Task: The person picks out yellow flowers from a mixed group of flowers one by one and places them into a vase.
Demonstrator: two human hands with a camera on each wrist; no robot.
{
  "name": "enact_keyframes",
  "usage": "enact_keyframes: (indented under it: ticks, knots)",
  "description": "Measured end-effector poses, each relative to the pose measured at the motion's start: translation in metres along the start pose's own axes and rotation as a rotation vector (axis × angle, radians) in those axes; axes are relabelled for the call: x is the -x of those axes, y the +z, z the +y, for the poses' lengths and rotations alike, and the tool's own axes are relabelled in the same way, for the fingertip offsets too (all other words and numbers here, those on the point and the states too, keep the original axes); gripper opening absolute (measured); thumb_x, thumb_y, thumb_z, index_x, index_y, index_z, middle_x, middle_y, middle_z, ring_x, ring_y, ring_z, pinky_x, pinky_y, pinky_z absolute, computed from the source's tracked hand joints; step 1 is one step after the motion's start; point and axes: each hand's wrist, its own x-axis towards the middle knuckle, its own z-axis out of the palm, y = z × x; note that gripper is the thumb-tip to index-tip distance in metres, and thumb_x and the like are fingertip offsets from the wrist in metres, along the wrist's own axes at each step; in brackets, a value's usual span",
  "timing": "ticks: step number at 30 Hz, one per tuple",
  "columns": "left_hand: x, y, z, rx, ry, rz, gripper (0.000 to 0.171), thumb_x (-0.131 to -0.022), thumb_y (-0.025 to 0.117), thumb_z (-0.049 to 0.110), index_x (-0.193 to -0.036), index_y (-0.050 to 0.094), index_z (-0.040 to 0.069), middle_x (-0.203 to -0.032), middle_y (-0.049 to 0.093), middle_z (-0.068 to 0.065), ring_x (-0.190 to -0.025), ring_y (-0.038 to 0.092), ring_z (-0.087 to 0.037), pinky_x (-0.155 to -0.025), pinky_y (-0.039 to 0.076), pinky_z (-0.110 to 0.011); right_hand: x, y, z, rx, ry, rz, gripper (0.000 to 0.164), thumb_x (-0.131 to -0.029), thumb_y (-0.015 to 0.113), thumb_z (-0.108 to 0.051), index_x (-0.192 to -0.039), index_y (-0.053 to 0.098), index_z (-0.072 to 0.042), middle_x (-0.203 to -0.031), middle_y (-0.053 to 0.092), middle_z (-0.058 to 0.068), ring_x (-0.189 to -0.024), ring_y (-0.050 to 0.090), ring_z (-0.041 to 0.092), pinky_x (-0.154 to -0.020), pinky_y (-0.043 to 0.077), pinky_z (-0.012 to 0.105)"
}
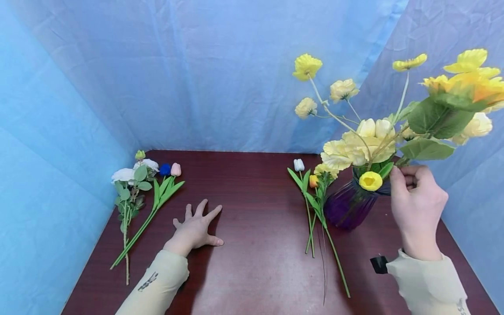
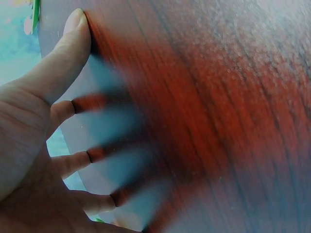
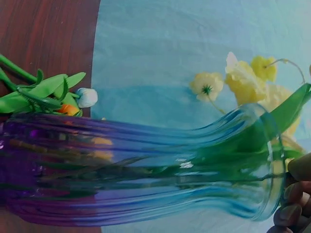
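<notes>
At the right stands a purple-to-blue ribbed glass vase (image 1: pixel 346 205) holding yellow artificial flowers (image 1: pixel 364 144). My right hand (image 1: pixel 419 205) is at its mouth, thumb and curled fingers pinching a thin flower stem by the rim; which bloom it carries is hard to tell. In the right wrist view the fingertips (image 3: pixel 290 213) are just beyond the clear glass rim (image 3: pixel 272 160), and stems show through the vase wall. A yellow tulip (image 1: pixel 371 180) leans over the rim beside the hand. My left hand (image 1: pixel 194 229) rests on the tabletop, fingers spread, holding nothing.
Left on the dark red table (image 1: pixel 256 262) lie white roses (image 1: pixel 124 176) and blue and pink tulips (image 1: pixel 165 192). Left of the vase lie a white tulip (image 1: pixel 299 165), an orange tulip (image 1: pixel 313 181) and a yellow flower (image 1: pixel 327 170). Blue cloth (image 1: pixel 228 78) hangs around the table.
</notes>
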Motion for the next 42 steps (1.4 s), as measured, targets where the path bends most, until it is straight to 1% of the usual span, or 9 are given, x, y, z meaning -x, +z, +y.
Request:
enact_keyframes:
  ticks: [5, 10, 14, 18, 22, 28, 33, 37, 42]
  knots:
    - [0.0, 0.0, 0.0, -0.001, -0.002, -0.005, 0.103, -0.068, 0.077, 0.062, -0.152, 0.025, 0.034, -0.158, 0.009, -0.016, -0.136, 0.005, -0.057, -0.089, 0.021, -0.084, 0.002, 0.002, 0.009, 0.031, 0.014, -0.005, 0.019, -0.089, 0.064, -0.018, -0.088, 0.069, 0.0, -0.067, 0.048, -0.017, -0.054, 0.035, -0.015, -0.053, 0.03, 0.023]
    - [0.0, -0.001, 0.0, -0.006, -0.001, -0.005, 0.103, -0.068, 0.076, 0.062, -0.152, 0.025, 0.033, -0.158, 0.01, -0.016, -0.136, 0.006, -0.057, -0.089, 0.021, -0.084, 0.006, 0.002, 0.013, 0.035, 0.039, -0.019, 0.02, -0.089, 0.063, -0.019, -0.088, 0.065, 0.001, -0.065, 0.048, -0.01, -0.054, 0.034, -0.01, -0.054, 0.028, 0.026]
    - [0.0, -0.002, 0.0, -0.004, -0.001, -0.004, 0.102, -0.069, 0.076, 0.062, -0.152, 0.025, 0.033, -0.158, 0.01, -0.016, -0.136, 0.005, -0.057, -0.089, 0.021, -0.084, 0.012, 0.001, 0.018, 0.001, 0.129, -0.053, 0.022, -0.09, 0.061, -0.024, -0.094, 0.065, -0.003, -0.069, 0.05, -0.008, -0.058, 0.038, -0.004, -0.057, 0.029, 0.023]
    - [0.0, -0.003, 0.001, 0.0, -0.002, -0.007, 0.102, -0.069, 0.077, 0.061, -0.152, 0.025, 0.033, -0.158, 0.009, -0.016, -0.136, 0.005, -0.057, -0.09, 0.02, -0.084, 0.022, 0.0, 0.024, -0.087, 0.265, -0.101, 0.02, -0.092, 0.061, -0.028, -0.105, 0.063, -0.012, -0.08, 0.057, -0.009, -0.057, 0.05, -0.003, -0.053, 0.035, 0.014]
    - [0.0, -0.003, 0.001, -0.004, -0.008, -0.015, 0.102, -0.069, 0.076, 0.061, -0.152, 0.024, 0.034, -0.158, 0.009, -0.016, -0.136, 0.004, -0.056, -0.09, 0.02, -0.084, 0.033, 0.001, 0.029, -0.195, 0.298, -0.12, 0.022, -0.095, 0.058, -0.025, -0.114, 0.054, -0.015, -0.091, 0.059, -0.005, -0.056, 0.059, -0.001, -0.048, 0.039, 0.013]
    - [0.0, -0.003, 0.001, -0.005, -0.013, -0.021, 0.102, -0.069, 0.076, 0.062, -0.152, 0.024, 0.034, -0.159, 0.008, -0.016, -0.136, 0.004, -0.056, -0.091, 0.02, -0.084, 0.05, 0.005, 0.037, -0.256, 0.251, -0.068, 0.01, -0.099, 0.051, -0.019, -0.108, 0.052, -0.016, -0.076, 0.061, -0.005, -0.056, 0.06, 0.003, -0.049, 0.038, 0.014]
    - [0.001, -0.003, 0.001, -0.001, -0.012, -0.023, 0.102, -0.069, 0.076, 0.061, -0.152, 0.024, 0.033, -0.159, 0.008, -0.016, -0.136, 0.003, -0.056, -0.091, 0.019, -0.084, 0.067, 0.01, 0.043, -0.221, 0.197, -0.064, 0.015, -0.098, 0.051, -0.014, -0.093, 0.06, -0.003, -0.065, 0.064, -0.008, -0.054, 0.059, 0.001, -0.049, 0.038, 0.012]
    - [0.002, -0.003, 0.0, 0.003, -0.01, -0.023, 0.102, -0.07, 0.076, 0.061, -0.152, 0.024, 0.033, -0.158, 0.008, -0.016, -0.136, 0.003, -0.056, -0.091, 0.019, -0.084, 0.083, 0.017, 0.048, -0.139, 0.061, -0.136, 0.013, -0.091, 0.058, -0.01, -0.084, 0.066, -0.003, -0.061, 0.062, -0.006, -0.053, 0.053, -0.005, -0.052, 0.039, 0.011]
    - [0.002, -0.003, -0.001, 0.008, -0.008, -0.019, 0.102, -0.069, 0.076, 0.061, -0.152, 0.024, 0.033, -0.159, 0.008, -0.016, -0.136, 0.004, -0.057, -0.09, 0.019, -0.084, 0.099, 0.032, 0.049, -0.03, -0.097, -0.33, 0.008, -0.086, 0.061, -0.011, -0.082, 0.069, -0.012, -0.063, 0.057, -0.005, -0.054, 0.047, 0.004, -0.051, 0.041, 0.025]
